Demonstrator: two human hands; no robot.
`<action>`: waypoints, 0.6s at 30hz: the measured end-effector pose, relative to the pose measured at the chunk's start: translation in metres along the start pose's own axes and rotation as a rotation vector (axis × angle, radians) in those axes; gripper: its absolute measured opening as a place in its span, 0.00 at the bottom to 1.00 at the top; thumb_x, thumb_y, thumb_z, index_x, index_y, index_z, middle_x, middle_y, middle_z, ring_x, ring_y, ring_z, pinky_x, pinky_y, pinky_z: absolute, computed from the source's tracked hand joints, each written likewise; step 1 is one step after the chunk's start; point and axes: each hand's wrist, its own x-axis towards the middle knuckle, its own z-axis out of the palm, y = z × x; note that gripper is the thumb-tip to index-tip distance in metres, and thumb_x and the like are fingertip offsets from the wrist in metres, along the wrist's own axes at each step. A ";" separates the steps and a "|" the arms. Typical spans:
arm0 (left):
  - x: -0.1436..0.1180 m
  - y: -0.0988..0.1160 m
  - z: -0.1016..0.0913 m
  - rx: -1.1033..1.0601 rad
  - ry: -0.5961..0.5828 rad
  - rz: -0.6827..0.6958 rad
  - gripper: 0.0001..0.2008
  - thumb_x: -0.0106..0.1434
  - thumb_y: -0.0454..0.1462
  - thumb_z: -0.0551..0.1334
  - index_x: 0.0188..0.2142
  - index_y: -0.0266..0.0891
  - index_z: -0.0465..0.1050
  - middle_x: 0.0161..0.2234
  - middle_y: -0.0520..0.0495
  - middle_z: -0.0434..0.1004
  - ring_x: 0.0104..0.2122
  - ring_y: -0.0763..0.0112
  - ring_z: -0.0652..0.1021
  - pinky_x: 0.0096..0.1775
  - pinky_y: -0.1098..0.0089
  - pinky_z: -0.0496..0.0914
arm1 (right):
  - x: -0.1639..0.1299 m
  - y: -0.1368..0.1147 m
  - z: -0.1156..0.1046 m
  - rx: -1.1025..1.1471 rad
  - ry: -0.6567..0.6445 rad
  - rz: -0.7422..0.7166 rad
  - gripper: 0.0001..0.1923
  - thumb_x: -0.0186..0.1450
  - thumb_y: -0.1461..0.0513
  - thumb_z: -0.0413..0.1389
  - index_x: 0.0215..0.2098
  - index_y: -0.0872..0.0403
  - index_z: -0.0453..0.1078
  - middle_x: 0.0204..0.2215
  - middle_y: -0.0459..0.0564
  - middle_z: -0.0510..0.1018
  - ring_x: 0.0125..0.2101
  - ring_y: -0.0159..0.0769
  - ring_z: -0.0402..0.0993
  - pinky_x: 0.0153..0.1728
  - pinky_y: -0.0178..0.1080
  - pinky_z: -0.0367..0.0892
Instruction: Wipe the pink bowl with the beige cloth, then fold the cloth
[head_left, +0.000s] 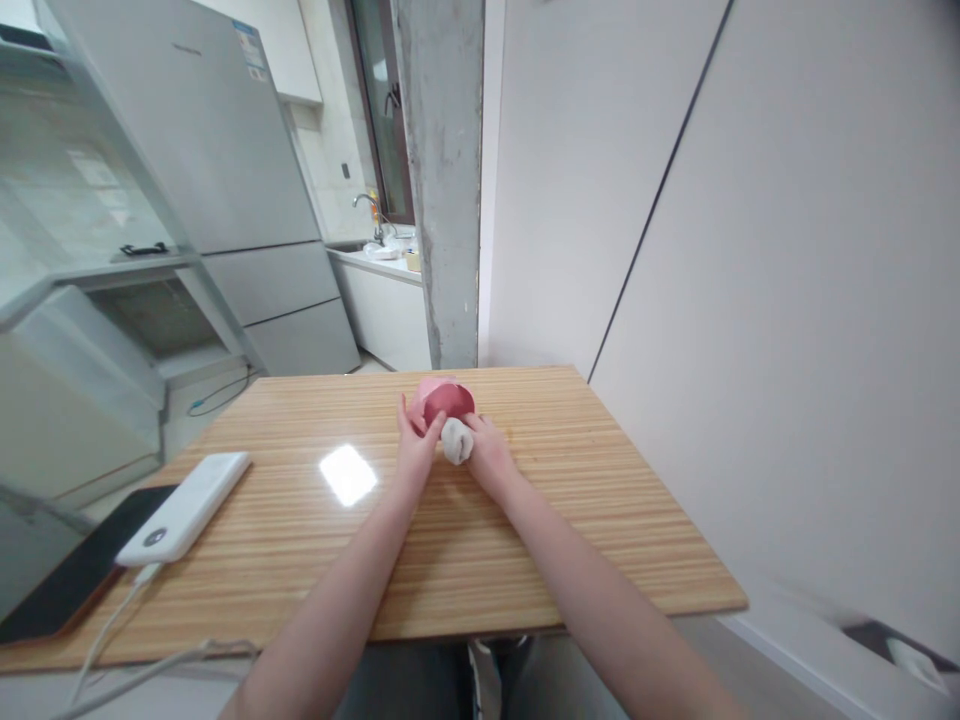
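A pink, curved object [448, 400] with a darker pink rounded face is near the far edge of the wooden table [570, 510]; its exact kind I cannot make out. My left hand [418, 445] grips its left side, with the thumb at the lower front and a finger up along the side. Just in front of it is a white, crumpled wad [457, 442], like rolled cloth or tissue. My right hand [489, 452] is closed against the wad's right side, its fingertips reaching the pink object's lower right edge. Some of the right fingers are hidden behind the wad.
At the table's left lie a white power bank [187, 508] with a cable [112, 630] plugged in and a dark flat mat [82, 560]. A grey fridge [217, 150], a sink counter [382, 300] and a concrete pillar [446, 180] stand beyond; a white wall [787, 300] rises at right.
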 end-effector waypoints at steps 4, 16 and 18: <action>-0.001 -0.006 0.000 0.050 0.013 -0.003 0.39 0.57 0.39 0.61 0.64 0.38 0.44 0.59 0.36 0.61 0.55 0.61 0.68 0.56 0.62 0.62 | 0.000 -0.005 0.003 0.066 0.013 -0.025 0.08 0.64 0.68 0.52 0.38 0.54 0.72 0.37 0.51 0.74 0.37 0.37 0.65 0.41 0.37 0.63; -0.004 0.008 -0.003 0.105 -0.026 0.030 0.44 0.54 0.42 0.64 0.64 0.38 0.43 0.59 0.36 0.60 0.56 0.61 0.67 0.57 0.63 0.60 | -0.004 -0.008 0.003 0.064 -0.012 0.031 0.10 0.61 0.69 0.53 0.40 0.54 0.71 0.40 0.53 0.75 0.38 0.38 0.66 0.44 0.40 0.63; -0.001 0.004 -0.007 0.179 -0.003 0.052 0.41 0.54 0.40 0.63 0.64 0.38 0.46 0.58 0.37 0.62 0.57 0.60 0.66 0.58 0.61 0.58 | -0.004 -0.012 0.005 0.126 -0.024 0.045 0.14 0.58 0.69 0.55 0.43 0.55 0.69 0.40 0.53 0.74 0.40 0.38 0.67 0.44 0.40 0.64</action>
